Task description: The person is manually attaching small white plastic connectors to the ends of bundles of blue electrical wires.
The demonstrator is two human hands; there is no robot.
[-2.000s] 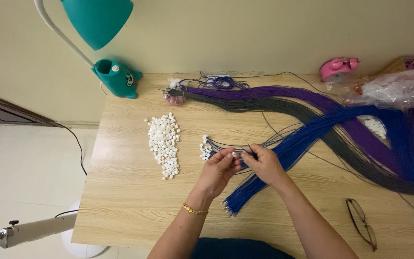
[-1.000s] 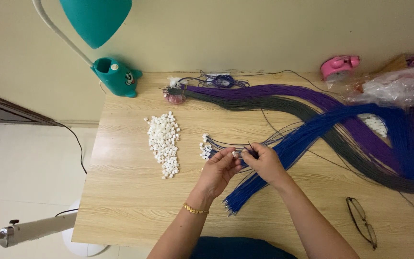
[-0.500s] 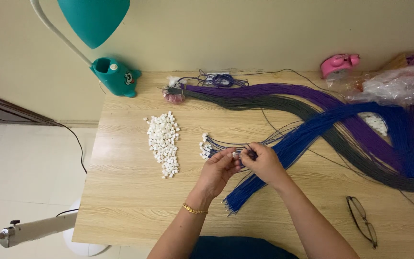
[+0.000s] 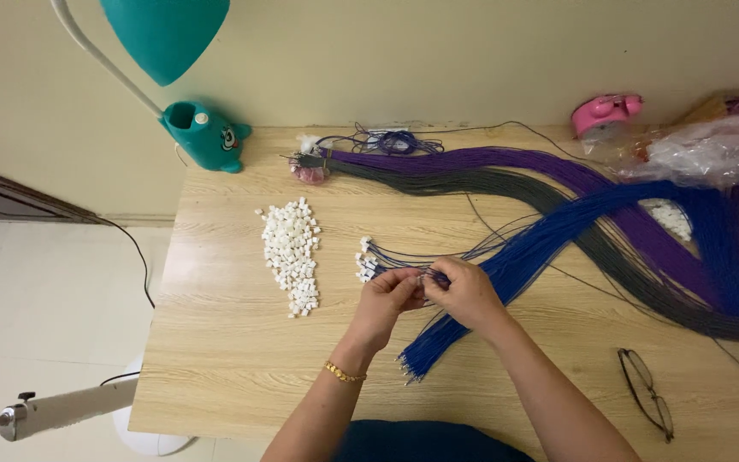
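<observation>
— Tell me what was nearest to you at that moment.

— Nearest to you were your two forearms, coming up from the lower edge. On your left wrist you wore a thin gold bracelet (image 4: 342, 372). To your right, near the table (image 4: 215, 376) edge, a pair of glasses (image 4: 645, 393) lay flat on the wood.

— And your hands?

— Your left hand (image 4: 387, 299) and your right hand (image 4: 464, 291) met in the middle of the table, fingertips touching each other. Both were pinched closed on a thin blue wire (image 4: 425, 275). What exactly sat between the fingertips was too small to see.

— Where did that wire lie?

— It belonged to a small fan of wires with white plugs (image 4: 366, 263) on their ends, just left of your hands. Under your right hand ran the thick blue wire bundle (image 4: 523, 257), its cut ends pointing towards you.

— What was further away?

— Left of your hands, a long heap of loose white plastic pieces (image 4: 291, 252). Behind it, the grey bundle (image 4: 489, 184) and the purple bundle (image 4: 472, 160) crossed the table to the right. At the far edge stood a teal desk lamp (image 4: 207, 133), a pink tape holder (image 4: 605, 113) and a clear plastic bag (image 4: 712, 150).
</observation>
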